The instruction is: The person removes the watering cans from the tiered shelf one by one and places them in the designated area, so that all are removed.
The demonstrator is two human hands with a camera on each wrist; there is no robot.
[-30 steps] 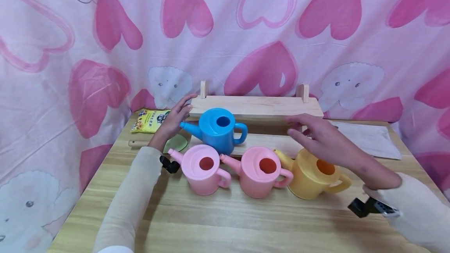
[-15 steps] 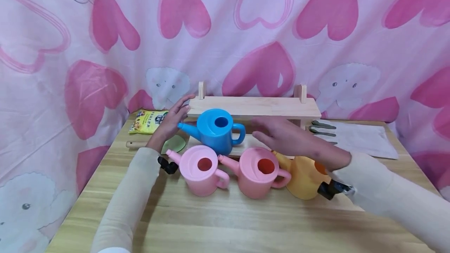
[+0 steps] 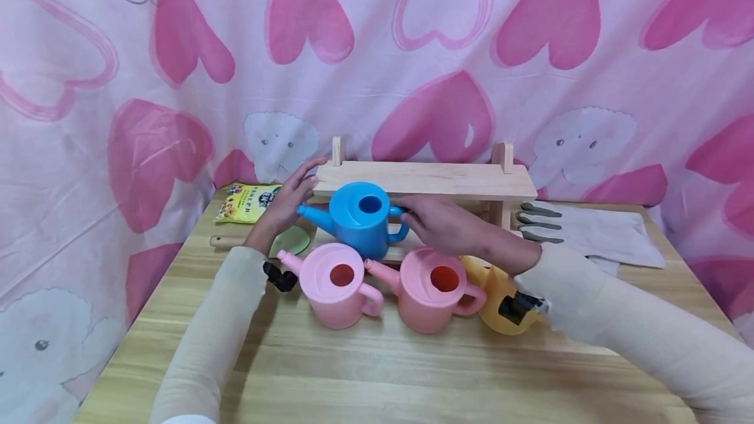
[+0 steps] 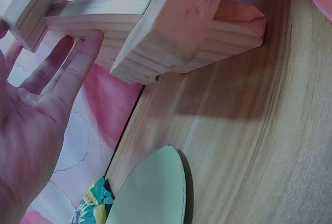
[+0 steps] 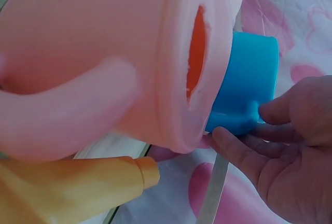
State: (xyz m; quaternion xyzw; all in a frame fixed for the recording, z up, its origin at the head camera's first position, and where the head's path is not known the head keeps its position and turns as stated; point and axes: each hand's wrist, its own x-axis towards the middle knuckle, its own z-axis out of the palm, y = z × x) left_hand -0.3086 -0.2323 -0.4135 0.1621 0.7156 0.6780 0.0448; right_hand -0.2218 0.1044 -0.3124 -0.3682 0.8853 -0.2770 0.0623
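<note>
A blue watering can (image 3: 358, 228) stands on the lower board of a small two-tier wooden shelf (image 3: 430, 178), its spout pointing left. My right hand (image 3: 450, 224) reaches in from the right and holds the can's handle, with thumb and fingers around it in the right wrist view. The left hand (image 3: 285, 205) is at the shelf's left end, fingers extended; in the left wrist view its fingertips touch the wood. In front of the shelf are a light pink watering can (image 3: 338, 303), a darker pink watering can (image 3: 425, 306) and a yellow watering can (image 3: 501, 316), partly hidden by my right arm.
A yellow printed packet (image 3: 244, 203) lies at the back left. Near it is a trowel with a wooden handle (image 3: 226, 241) and pale green blade (image 3: 291, 241). Pale gloves with dark green fingers (image 3: 607, 231) lie at right. A heart-patterned curtain (image 3: 430, 31) hangs behind the table.
My right hand has moved left, from above the yellow watering can to the blue one's handle, uncovering the gloves. The left hand stays at the shelf's end.
</note>
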